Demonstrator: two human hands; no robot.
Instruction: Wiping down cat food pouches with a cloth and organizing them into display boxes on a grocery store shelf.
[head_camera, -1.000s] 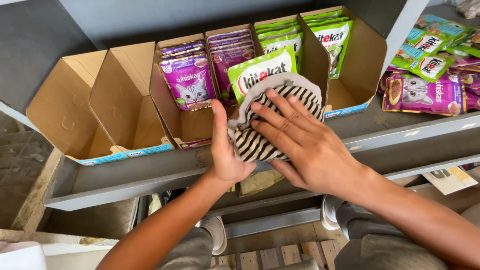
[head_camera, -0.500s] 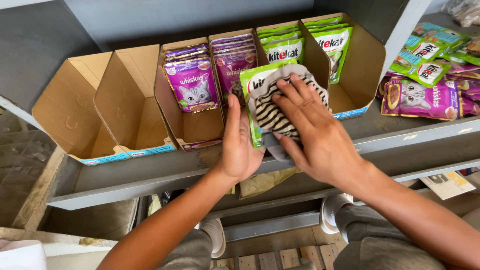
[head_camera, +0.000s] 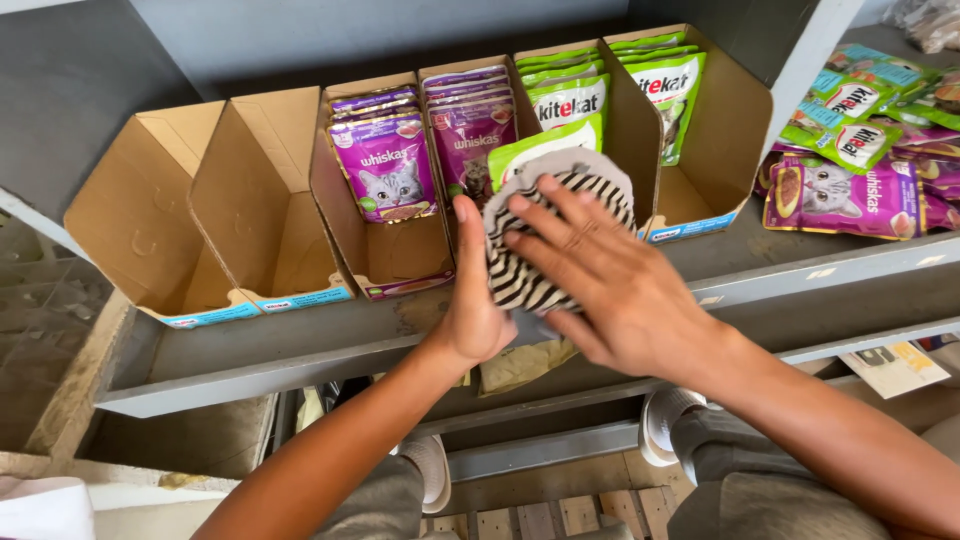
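Nearest the camera, both forearms rise from the lower frame toward a grey metal shelf (head_camera: 300, 365). Between the two hands sits a black-and-white striped cloth (head_camera: 545, 250), bunched against the front of a green pouch (head_camera: 545, 150) at the mouth of an open cardboard display carton (head_camera: 635, 130).

The left hand (head_camera: 475, 300) stands edge-on at the cloth's left side, fingers straight and close together, thumb upward, palm pressed to the fabric. It is flat rather than curled; it braces the cloth and grips nothing. The right hand (head_camera: 610, 285) lies over the cloth from the right, fingers (head_camera: 560, 225) spread moderately and laid flat across the stripes. It too is open, pressing rather than clasping. In my judgement the cloth is held sandwiched in this way so that it bears firmly on the pack front while the left palm stops it sliding sideways.

Beyond the hands, the cartons stand in a row, tilted back with cut-down fronts, so that pouches stay upright and face outward. Purple pouches (head_camera: 385, 175) fill two compartments, green ones two further right. Two empty cartons (head_camera: 200, 215) stand at the left end. Farther right, past a shelf upright, loose pouches (head_camera: 860, 160) in purple and green lie flat in a heap, unsorted.
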